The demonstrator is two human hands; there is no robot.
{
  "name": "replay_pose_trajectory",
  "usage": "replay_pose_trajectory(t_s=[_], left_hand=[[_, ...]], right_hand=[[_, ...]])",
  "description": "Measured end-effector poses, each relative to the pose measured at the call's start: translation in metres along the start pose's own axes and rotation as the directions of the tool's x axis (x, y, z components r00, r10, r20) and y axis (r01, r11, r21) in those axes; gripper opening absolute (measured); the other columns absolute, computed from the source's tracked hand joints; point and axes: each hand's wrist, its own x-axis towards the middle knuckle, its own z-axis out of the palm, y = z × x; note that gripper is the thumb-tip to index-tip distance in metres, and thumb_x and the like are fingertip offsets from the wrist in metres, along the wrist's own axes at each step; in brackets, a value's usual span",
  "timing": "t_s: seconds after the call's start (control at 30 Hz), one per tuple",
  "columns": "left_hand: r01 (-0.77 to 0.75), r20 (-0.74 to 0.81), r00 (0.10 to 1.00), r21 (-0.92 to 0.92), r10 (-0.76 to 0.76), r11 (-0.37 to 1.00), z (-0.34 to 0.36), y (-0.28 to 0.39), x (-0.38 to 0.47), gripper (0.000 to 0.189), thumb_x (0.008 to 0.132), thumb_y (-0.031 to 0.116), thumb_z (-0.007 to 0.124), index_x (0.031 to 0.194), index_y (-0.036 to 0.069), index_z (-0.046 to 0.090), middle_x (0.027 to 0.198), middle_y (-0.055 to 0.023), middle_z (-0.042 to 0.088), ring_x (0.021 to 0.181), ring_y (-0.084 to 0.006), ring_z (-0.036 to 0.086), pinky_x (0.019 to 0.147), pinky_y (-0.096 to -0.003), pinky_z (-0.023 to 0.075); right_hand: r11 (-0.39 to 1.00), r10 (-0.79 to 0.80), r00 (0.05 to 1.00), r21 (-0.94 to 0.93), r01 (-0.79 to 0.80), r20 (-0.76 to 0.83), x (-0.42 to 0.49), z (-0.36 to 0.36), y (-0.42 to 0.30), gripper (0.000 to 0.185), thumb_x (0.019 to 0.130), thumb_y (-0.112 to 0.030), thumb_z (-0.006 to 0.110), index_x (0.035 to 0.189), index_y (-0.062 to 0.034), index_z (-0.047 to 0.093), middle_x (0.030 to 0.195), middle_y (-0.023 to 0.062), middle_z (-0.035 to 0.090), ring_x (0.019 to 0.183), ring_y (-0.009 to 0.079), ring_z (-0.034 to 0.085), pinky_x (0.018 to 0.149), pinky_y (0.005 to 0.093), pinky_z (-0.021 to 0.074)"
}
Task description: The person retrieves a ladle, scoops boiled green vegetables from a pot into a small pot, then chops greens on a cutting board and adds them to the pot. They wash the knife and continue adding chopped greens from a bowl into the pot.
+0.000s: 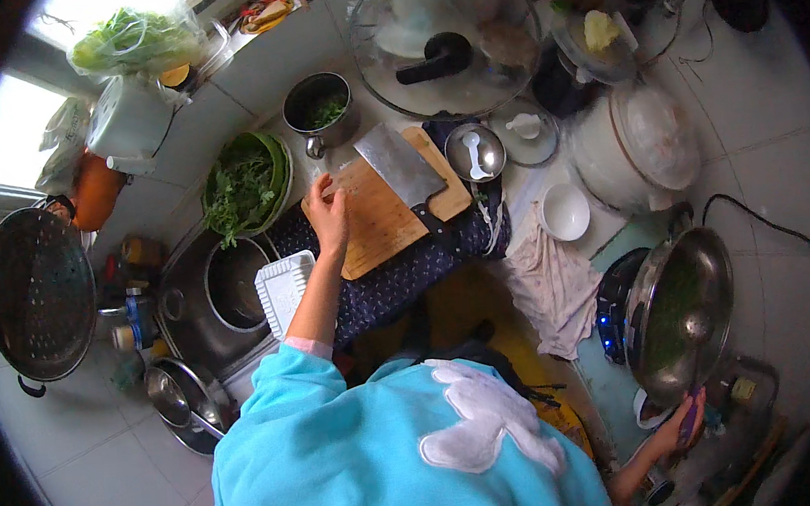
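Note:
At the lower right my right hand grips the purple handle of a metal ladle. The ladle's bowl is in a steel wok containing green liquid or greens, too blurred to tell. Under the wok sits a black cooker with blue lights. My left hand holds nothing, its fingers bent and apart, at the left edge of a wooden cutting board. Across the board lies a cleaver, its dark handle towards me.
A basin of leafy greens and a pot with chopped greens stand behind my left hand. A white tray rests beside the sink. Right of the board are a steel bowl with a spoon, a white bowl and a cloth.

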Motion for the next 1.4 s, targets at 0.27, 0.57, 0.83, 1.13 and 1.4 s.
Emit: replay_pose_trajectory(t_s=[0.27,0.57,0.83,1.13,1.4], left_hand=[[0.074,0.071,0.995,-0.058,-0.07,0.996,-0.06,0.002,-0.027,0.028,0.086,0.01,0.053,0.112,0.001,0.054,0.107,-0.0083,0.059,0.084,-0.0142,0.059,0.067,-0.0221,0.0478],[0.138,0.201,0.972,-0.084,-0.119,0.987,-0.054,0.017,-0.076,0.022,0.091,0.016,0.05,0.106,0.0,0.055,0.094,-0.0077,0.061,0.072,-0.0127,0.059,0.061,-0.0214,0.0441],[0.132,0.297,0.951,-0.124,-0.09,0.983,-0.036,0.032,-0.081,0.02,0.09,0.016,0.05,0.102,0.001,0.057,0.092,-0.0076,0.062,0.071,-0.0132,0.06,0.061,-0.022,0.0446],[0.161,0.369,0.925,-0.153,-0.095,0.975,-0.029,0.038,-0.092,0.019,0.09,0.014,0.05,0.1,0.0,0.057,0.089,-0.0091,0.063,0.071,-0.0149,0.061,0.062,-0.023,0.0455],[0.199,0.375,0.917,-0.14,-0.134,0.97,-0.015,0.045,-0.102,0.018,0.089,0.013,0.05,0.101,0.0,0.058,0.088,-0.0088,0.063,0.072,-0.0151,0.061,0.063,-0.0229,0.0464]], right_hand=[[0.996,-0.002,0.993,0.085,0.012,-0.115,0.001,0.016,-0.025,0.018,0.082,-0.004,0.059,0.098,0.0025,0.059,0.113,0.0123,0.057,0.1,0.022,0.055,0.087,0.0326,0.0436],[0.993,-0.059,0.986,0.089,0.073,-0.157,0.007,0.014,-0.033,0.022,0.075,0.006,0.06,0.097,0.001,0.059,0.113,0.0168,0.057,0.105,0.0282,0.056,0.09,0.0365,0.0428],[0.988,-0.142,0.972,0.041,0.152,-0.185,0.001,0.01,-0.042,0.023,0.074,0.006,0.061,0.096,-0.0003,0.06,0.113,0.0164,0.058,0.105,0.0283,0.056,0.089,0.0363,0.0437],[0.85,0.448,0.868,0.403,-0.339,-0.214,-0.004,0.016,-0.009,0.016,0.081,-0.004,0.061,0.096,0.0015,0.059,0.1,0.011,0.061,0.088,0.0189,0.06,0.076,0.0295,0.0493],[0.585,0.697,0.715,0.625,-0.517,-0.061,-0.009,0.009,0.019,0.019,0.084,-0.009,0.06,0.099,0.0025,0.057,0.094,0.0101,0.061,0.079,0.0178,0.062,0.074,0.0283,0.0501]])
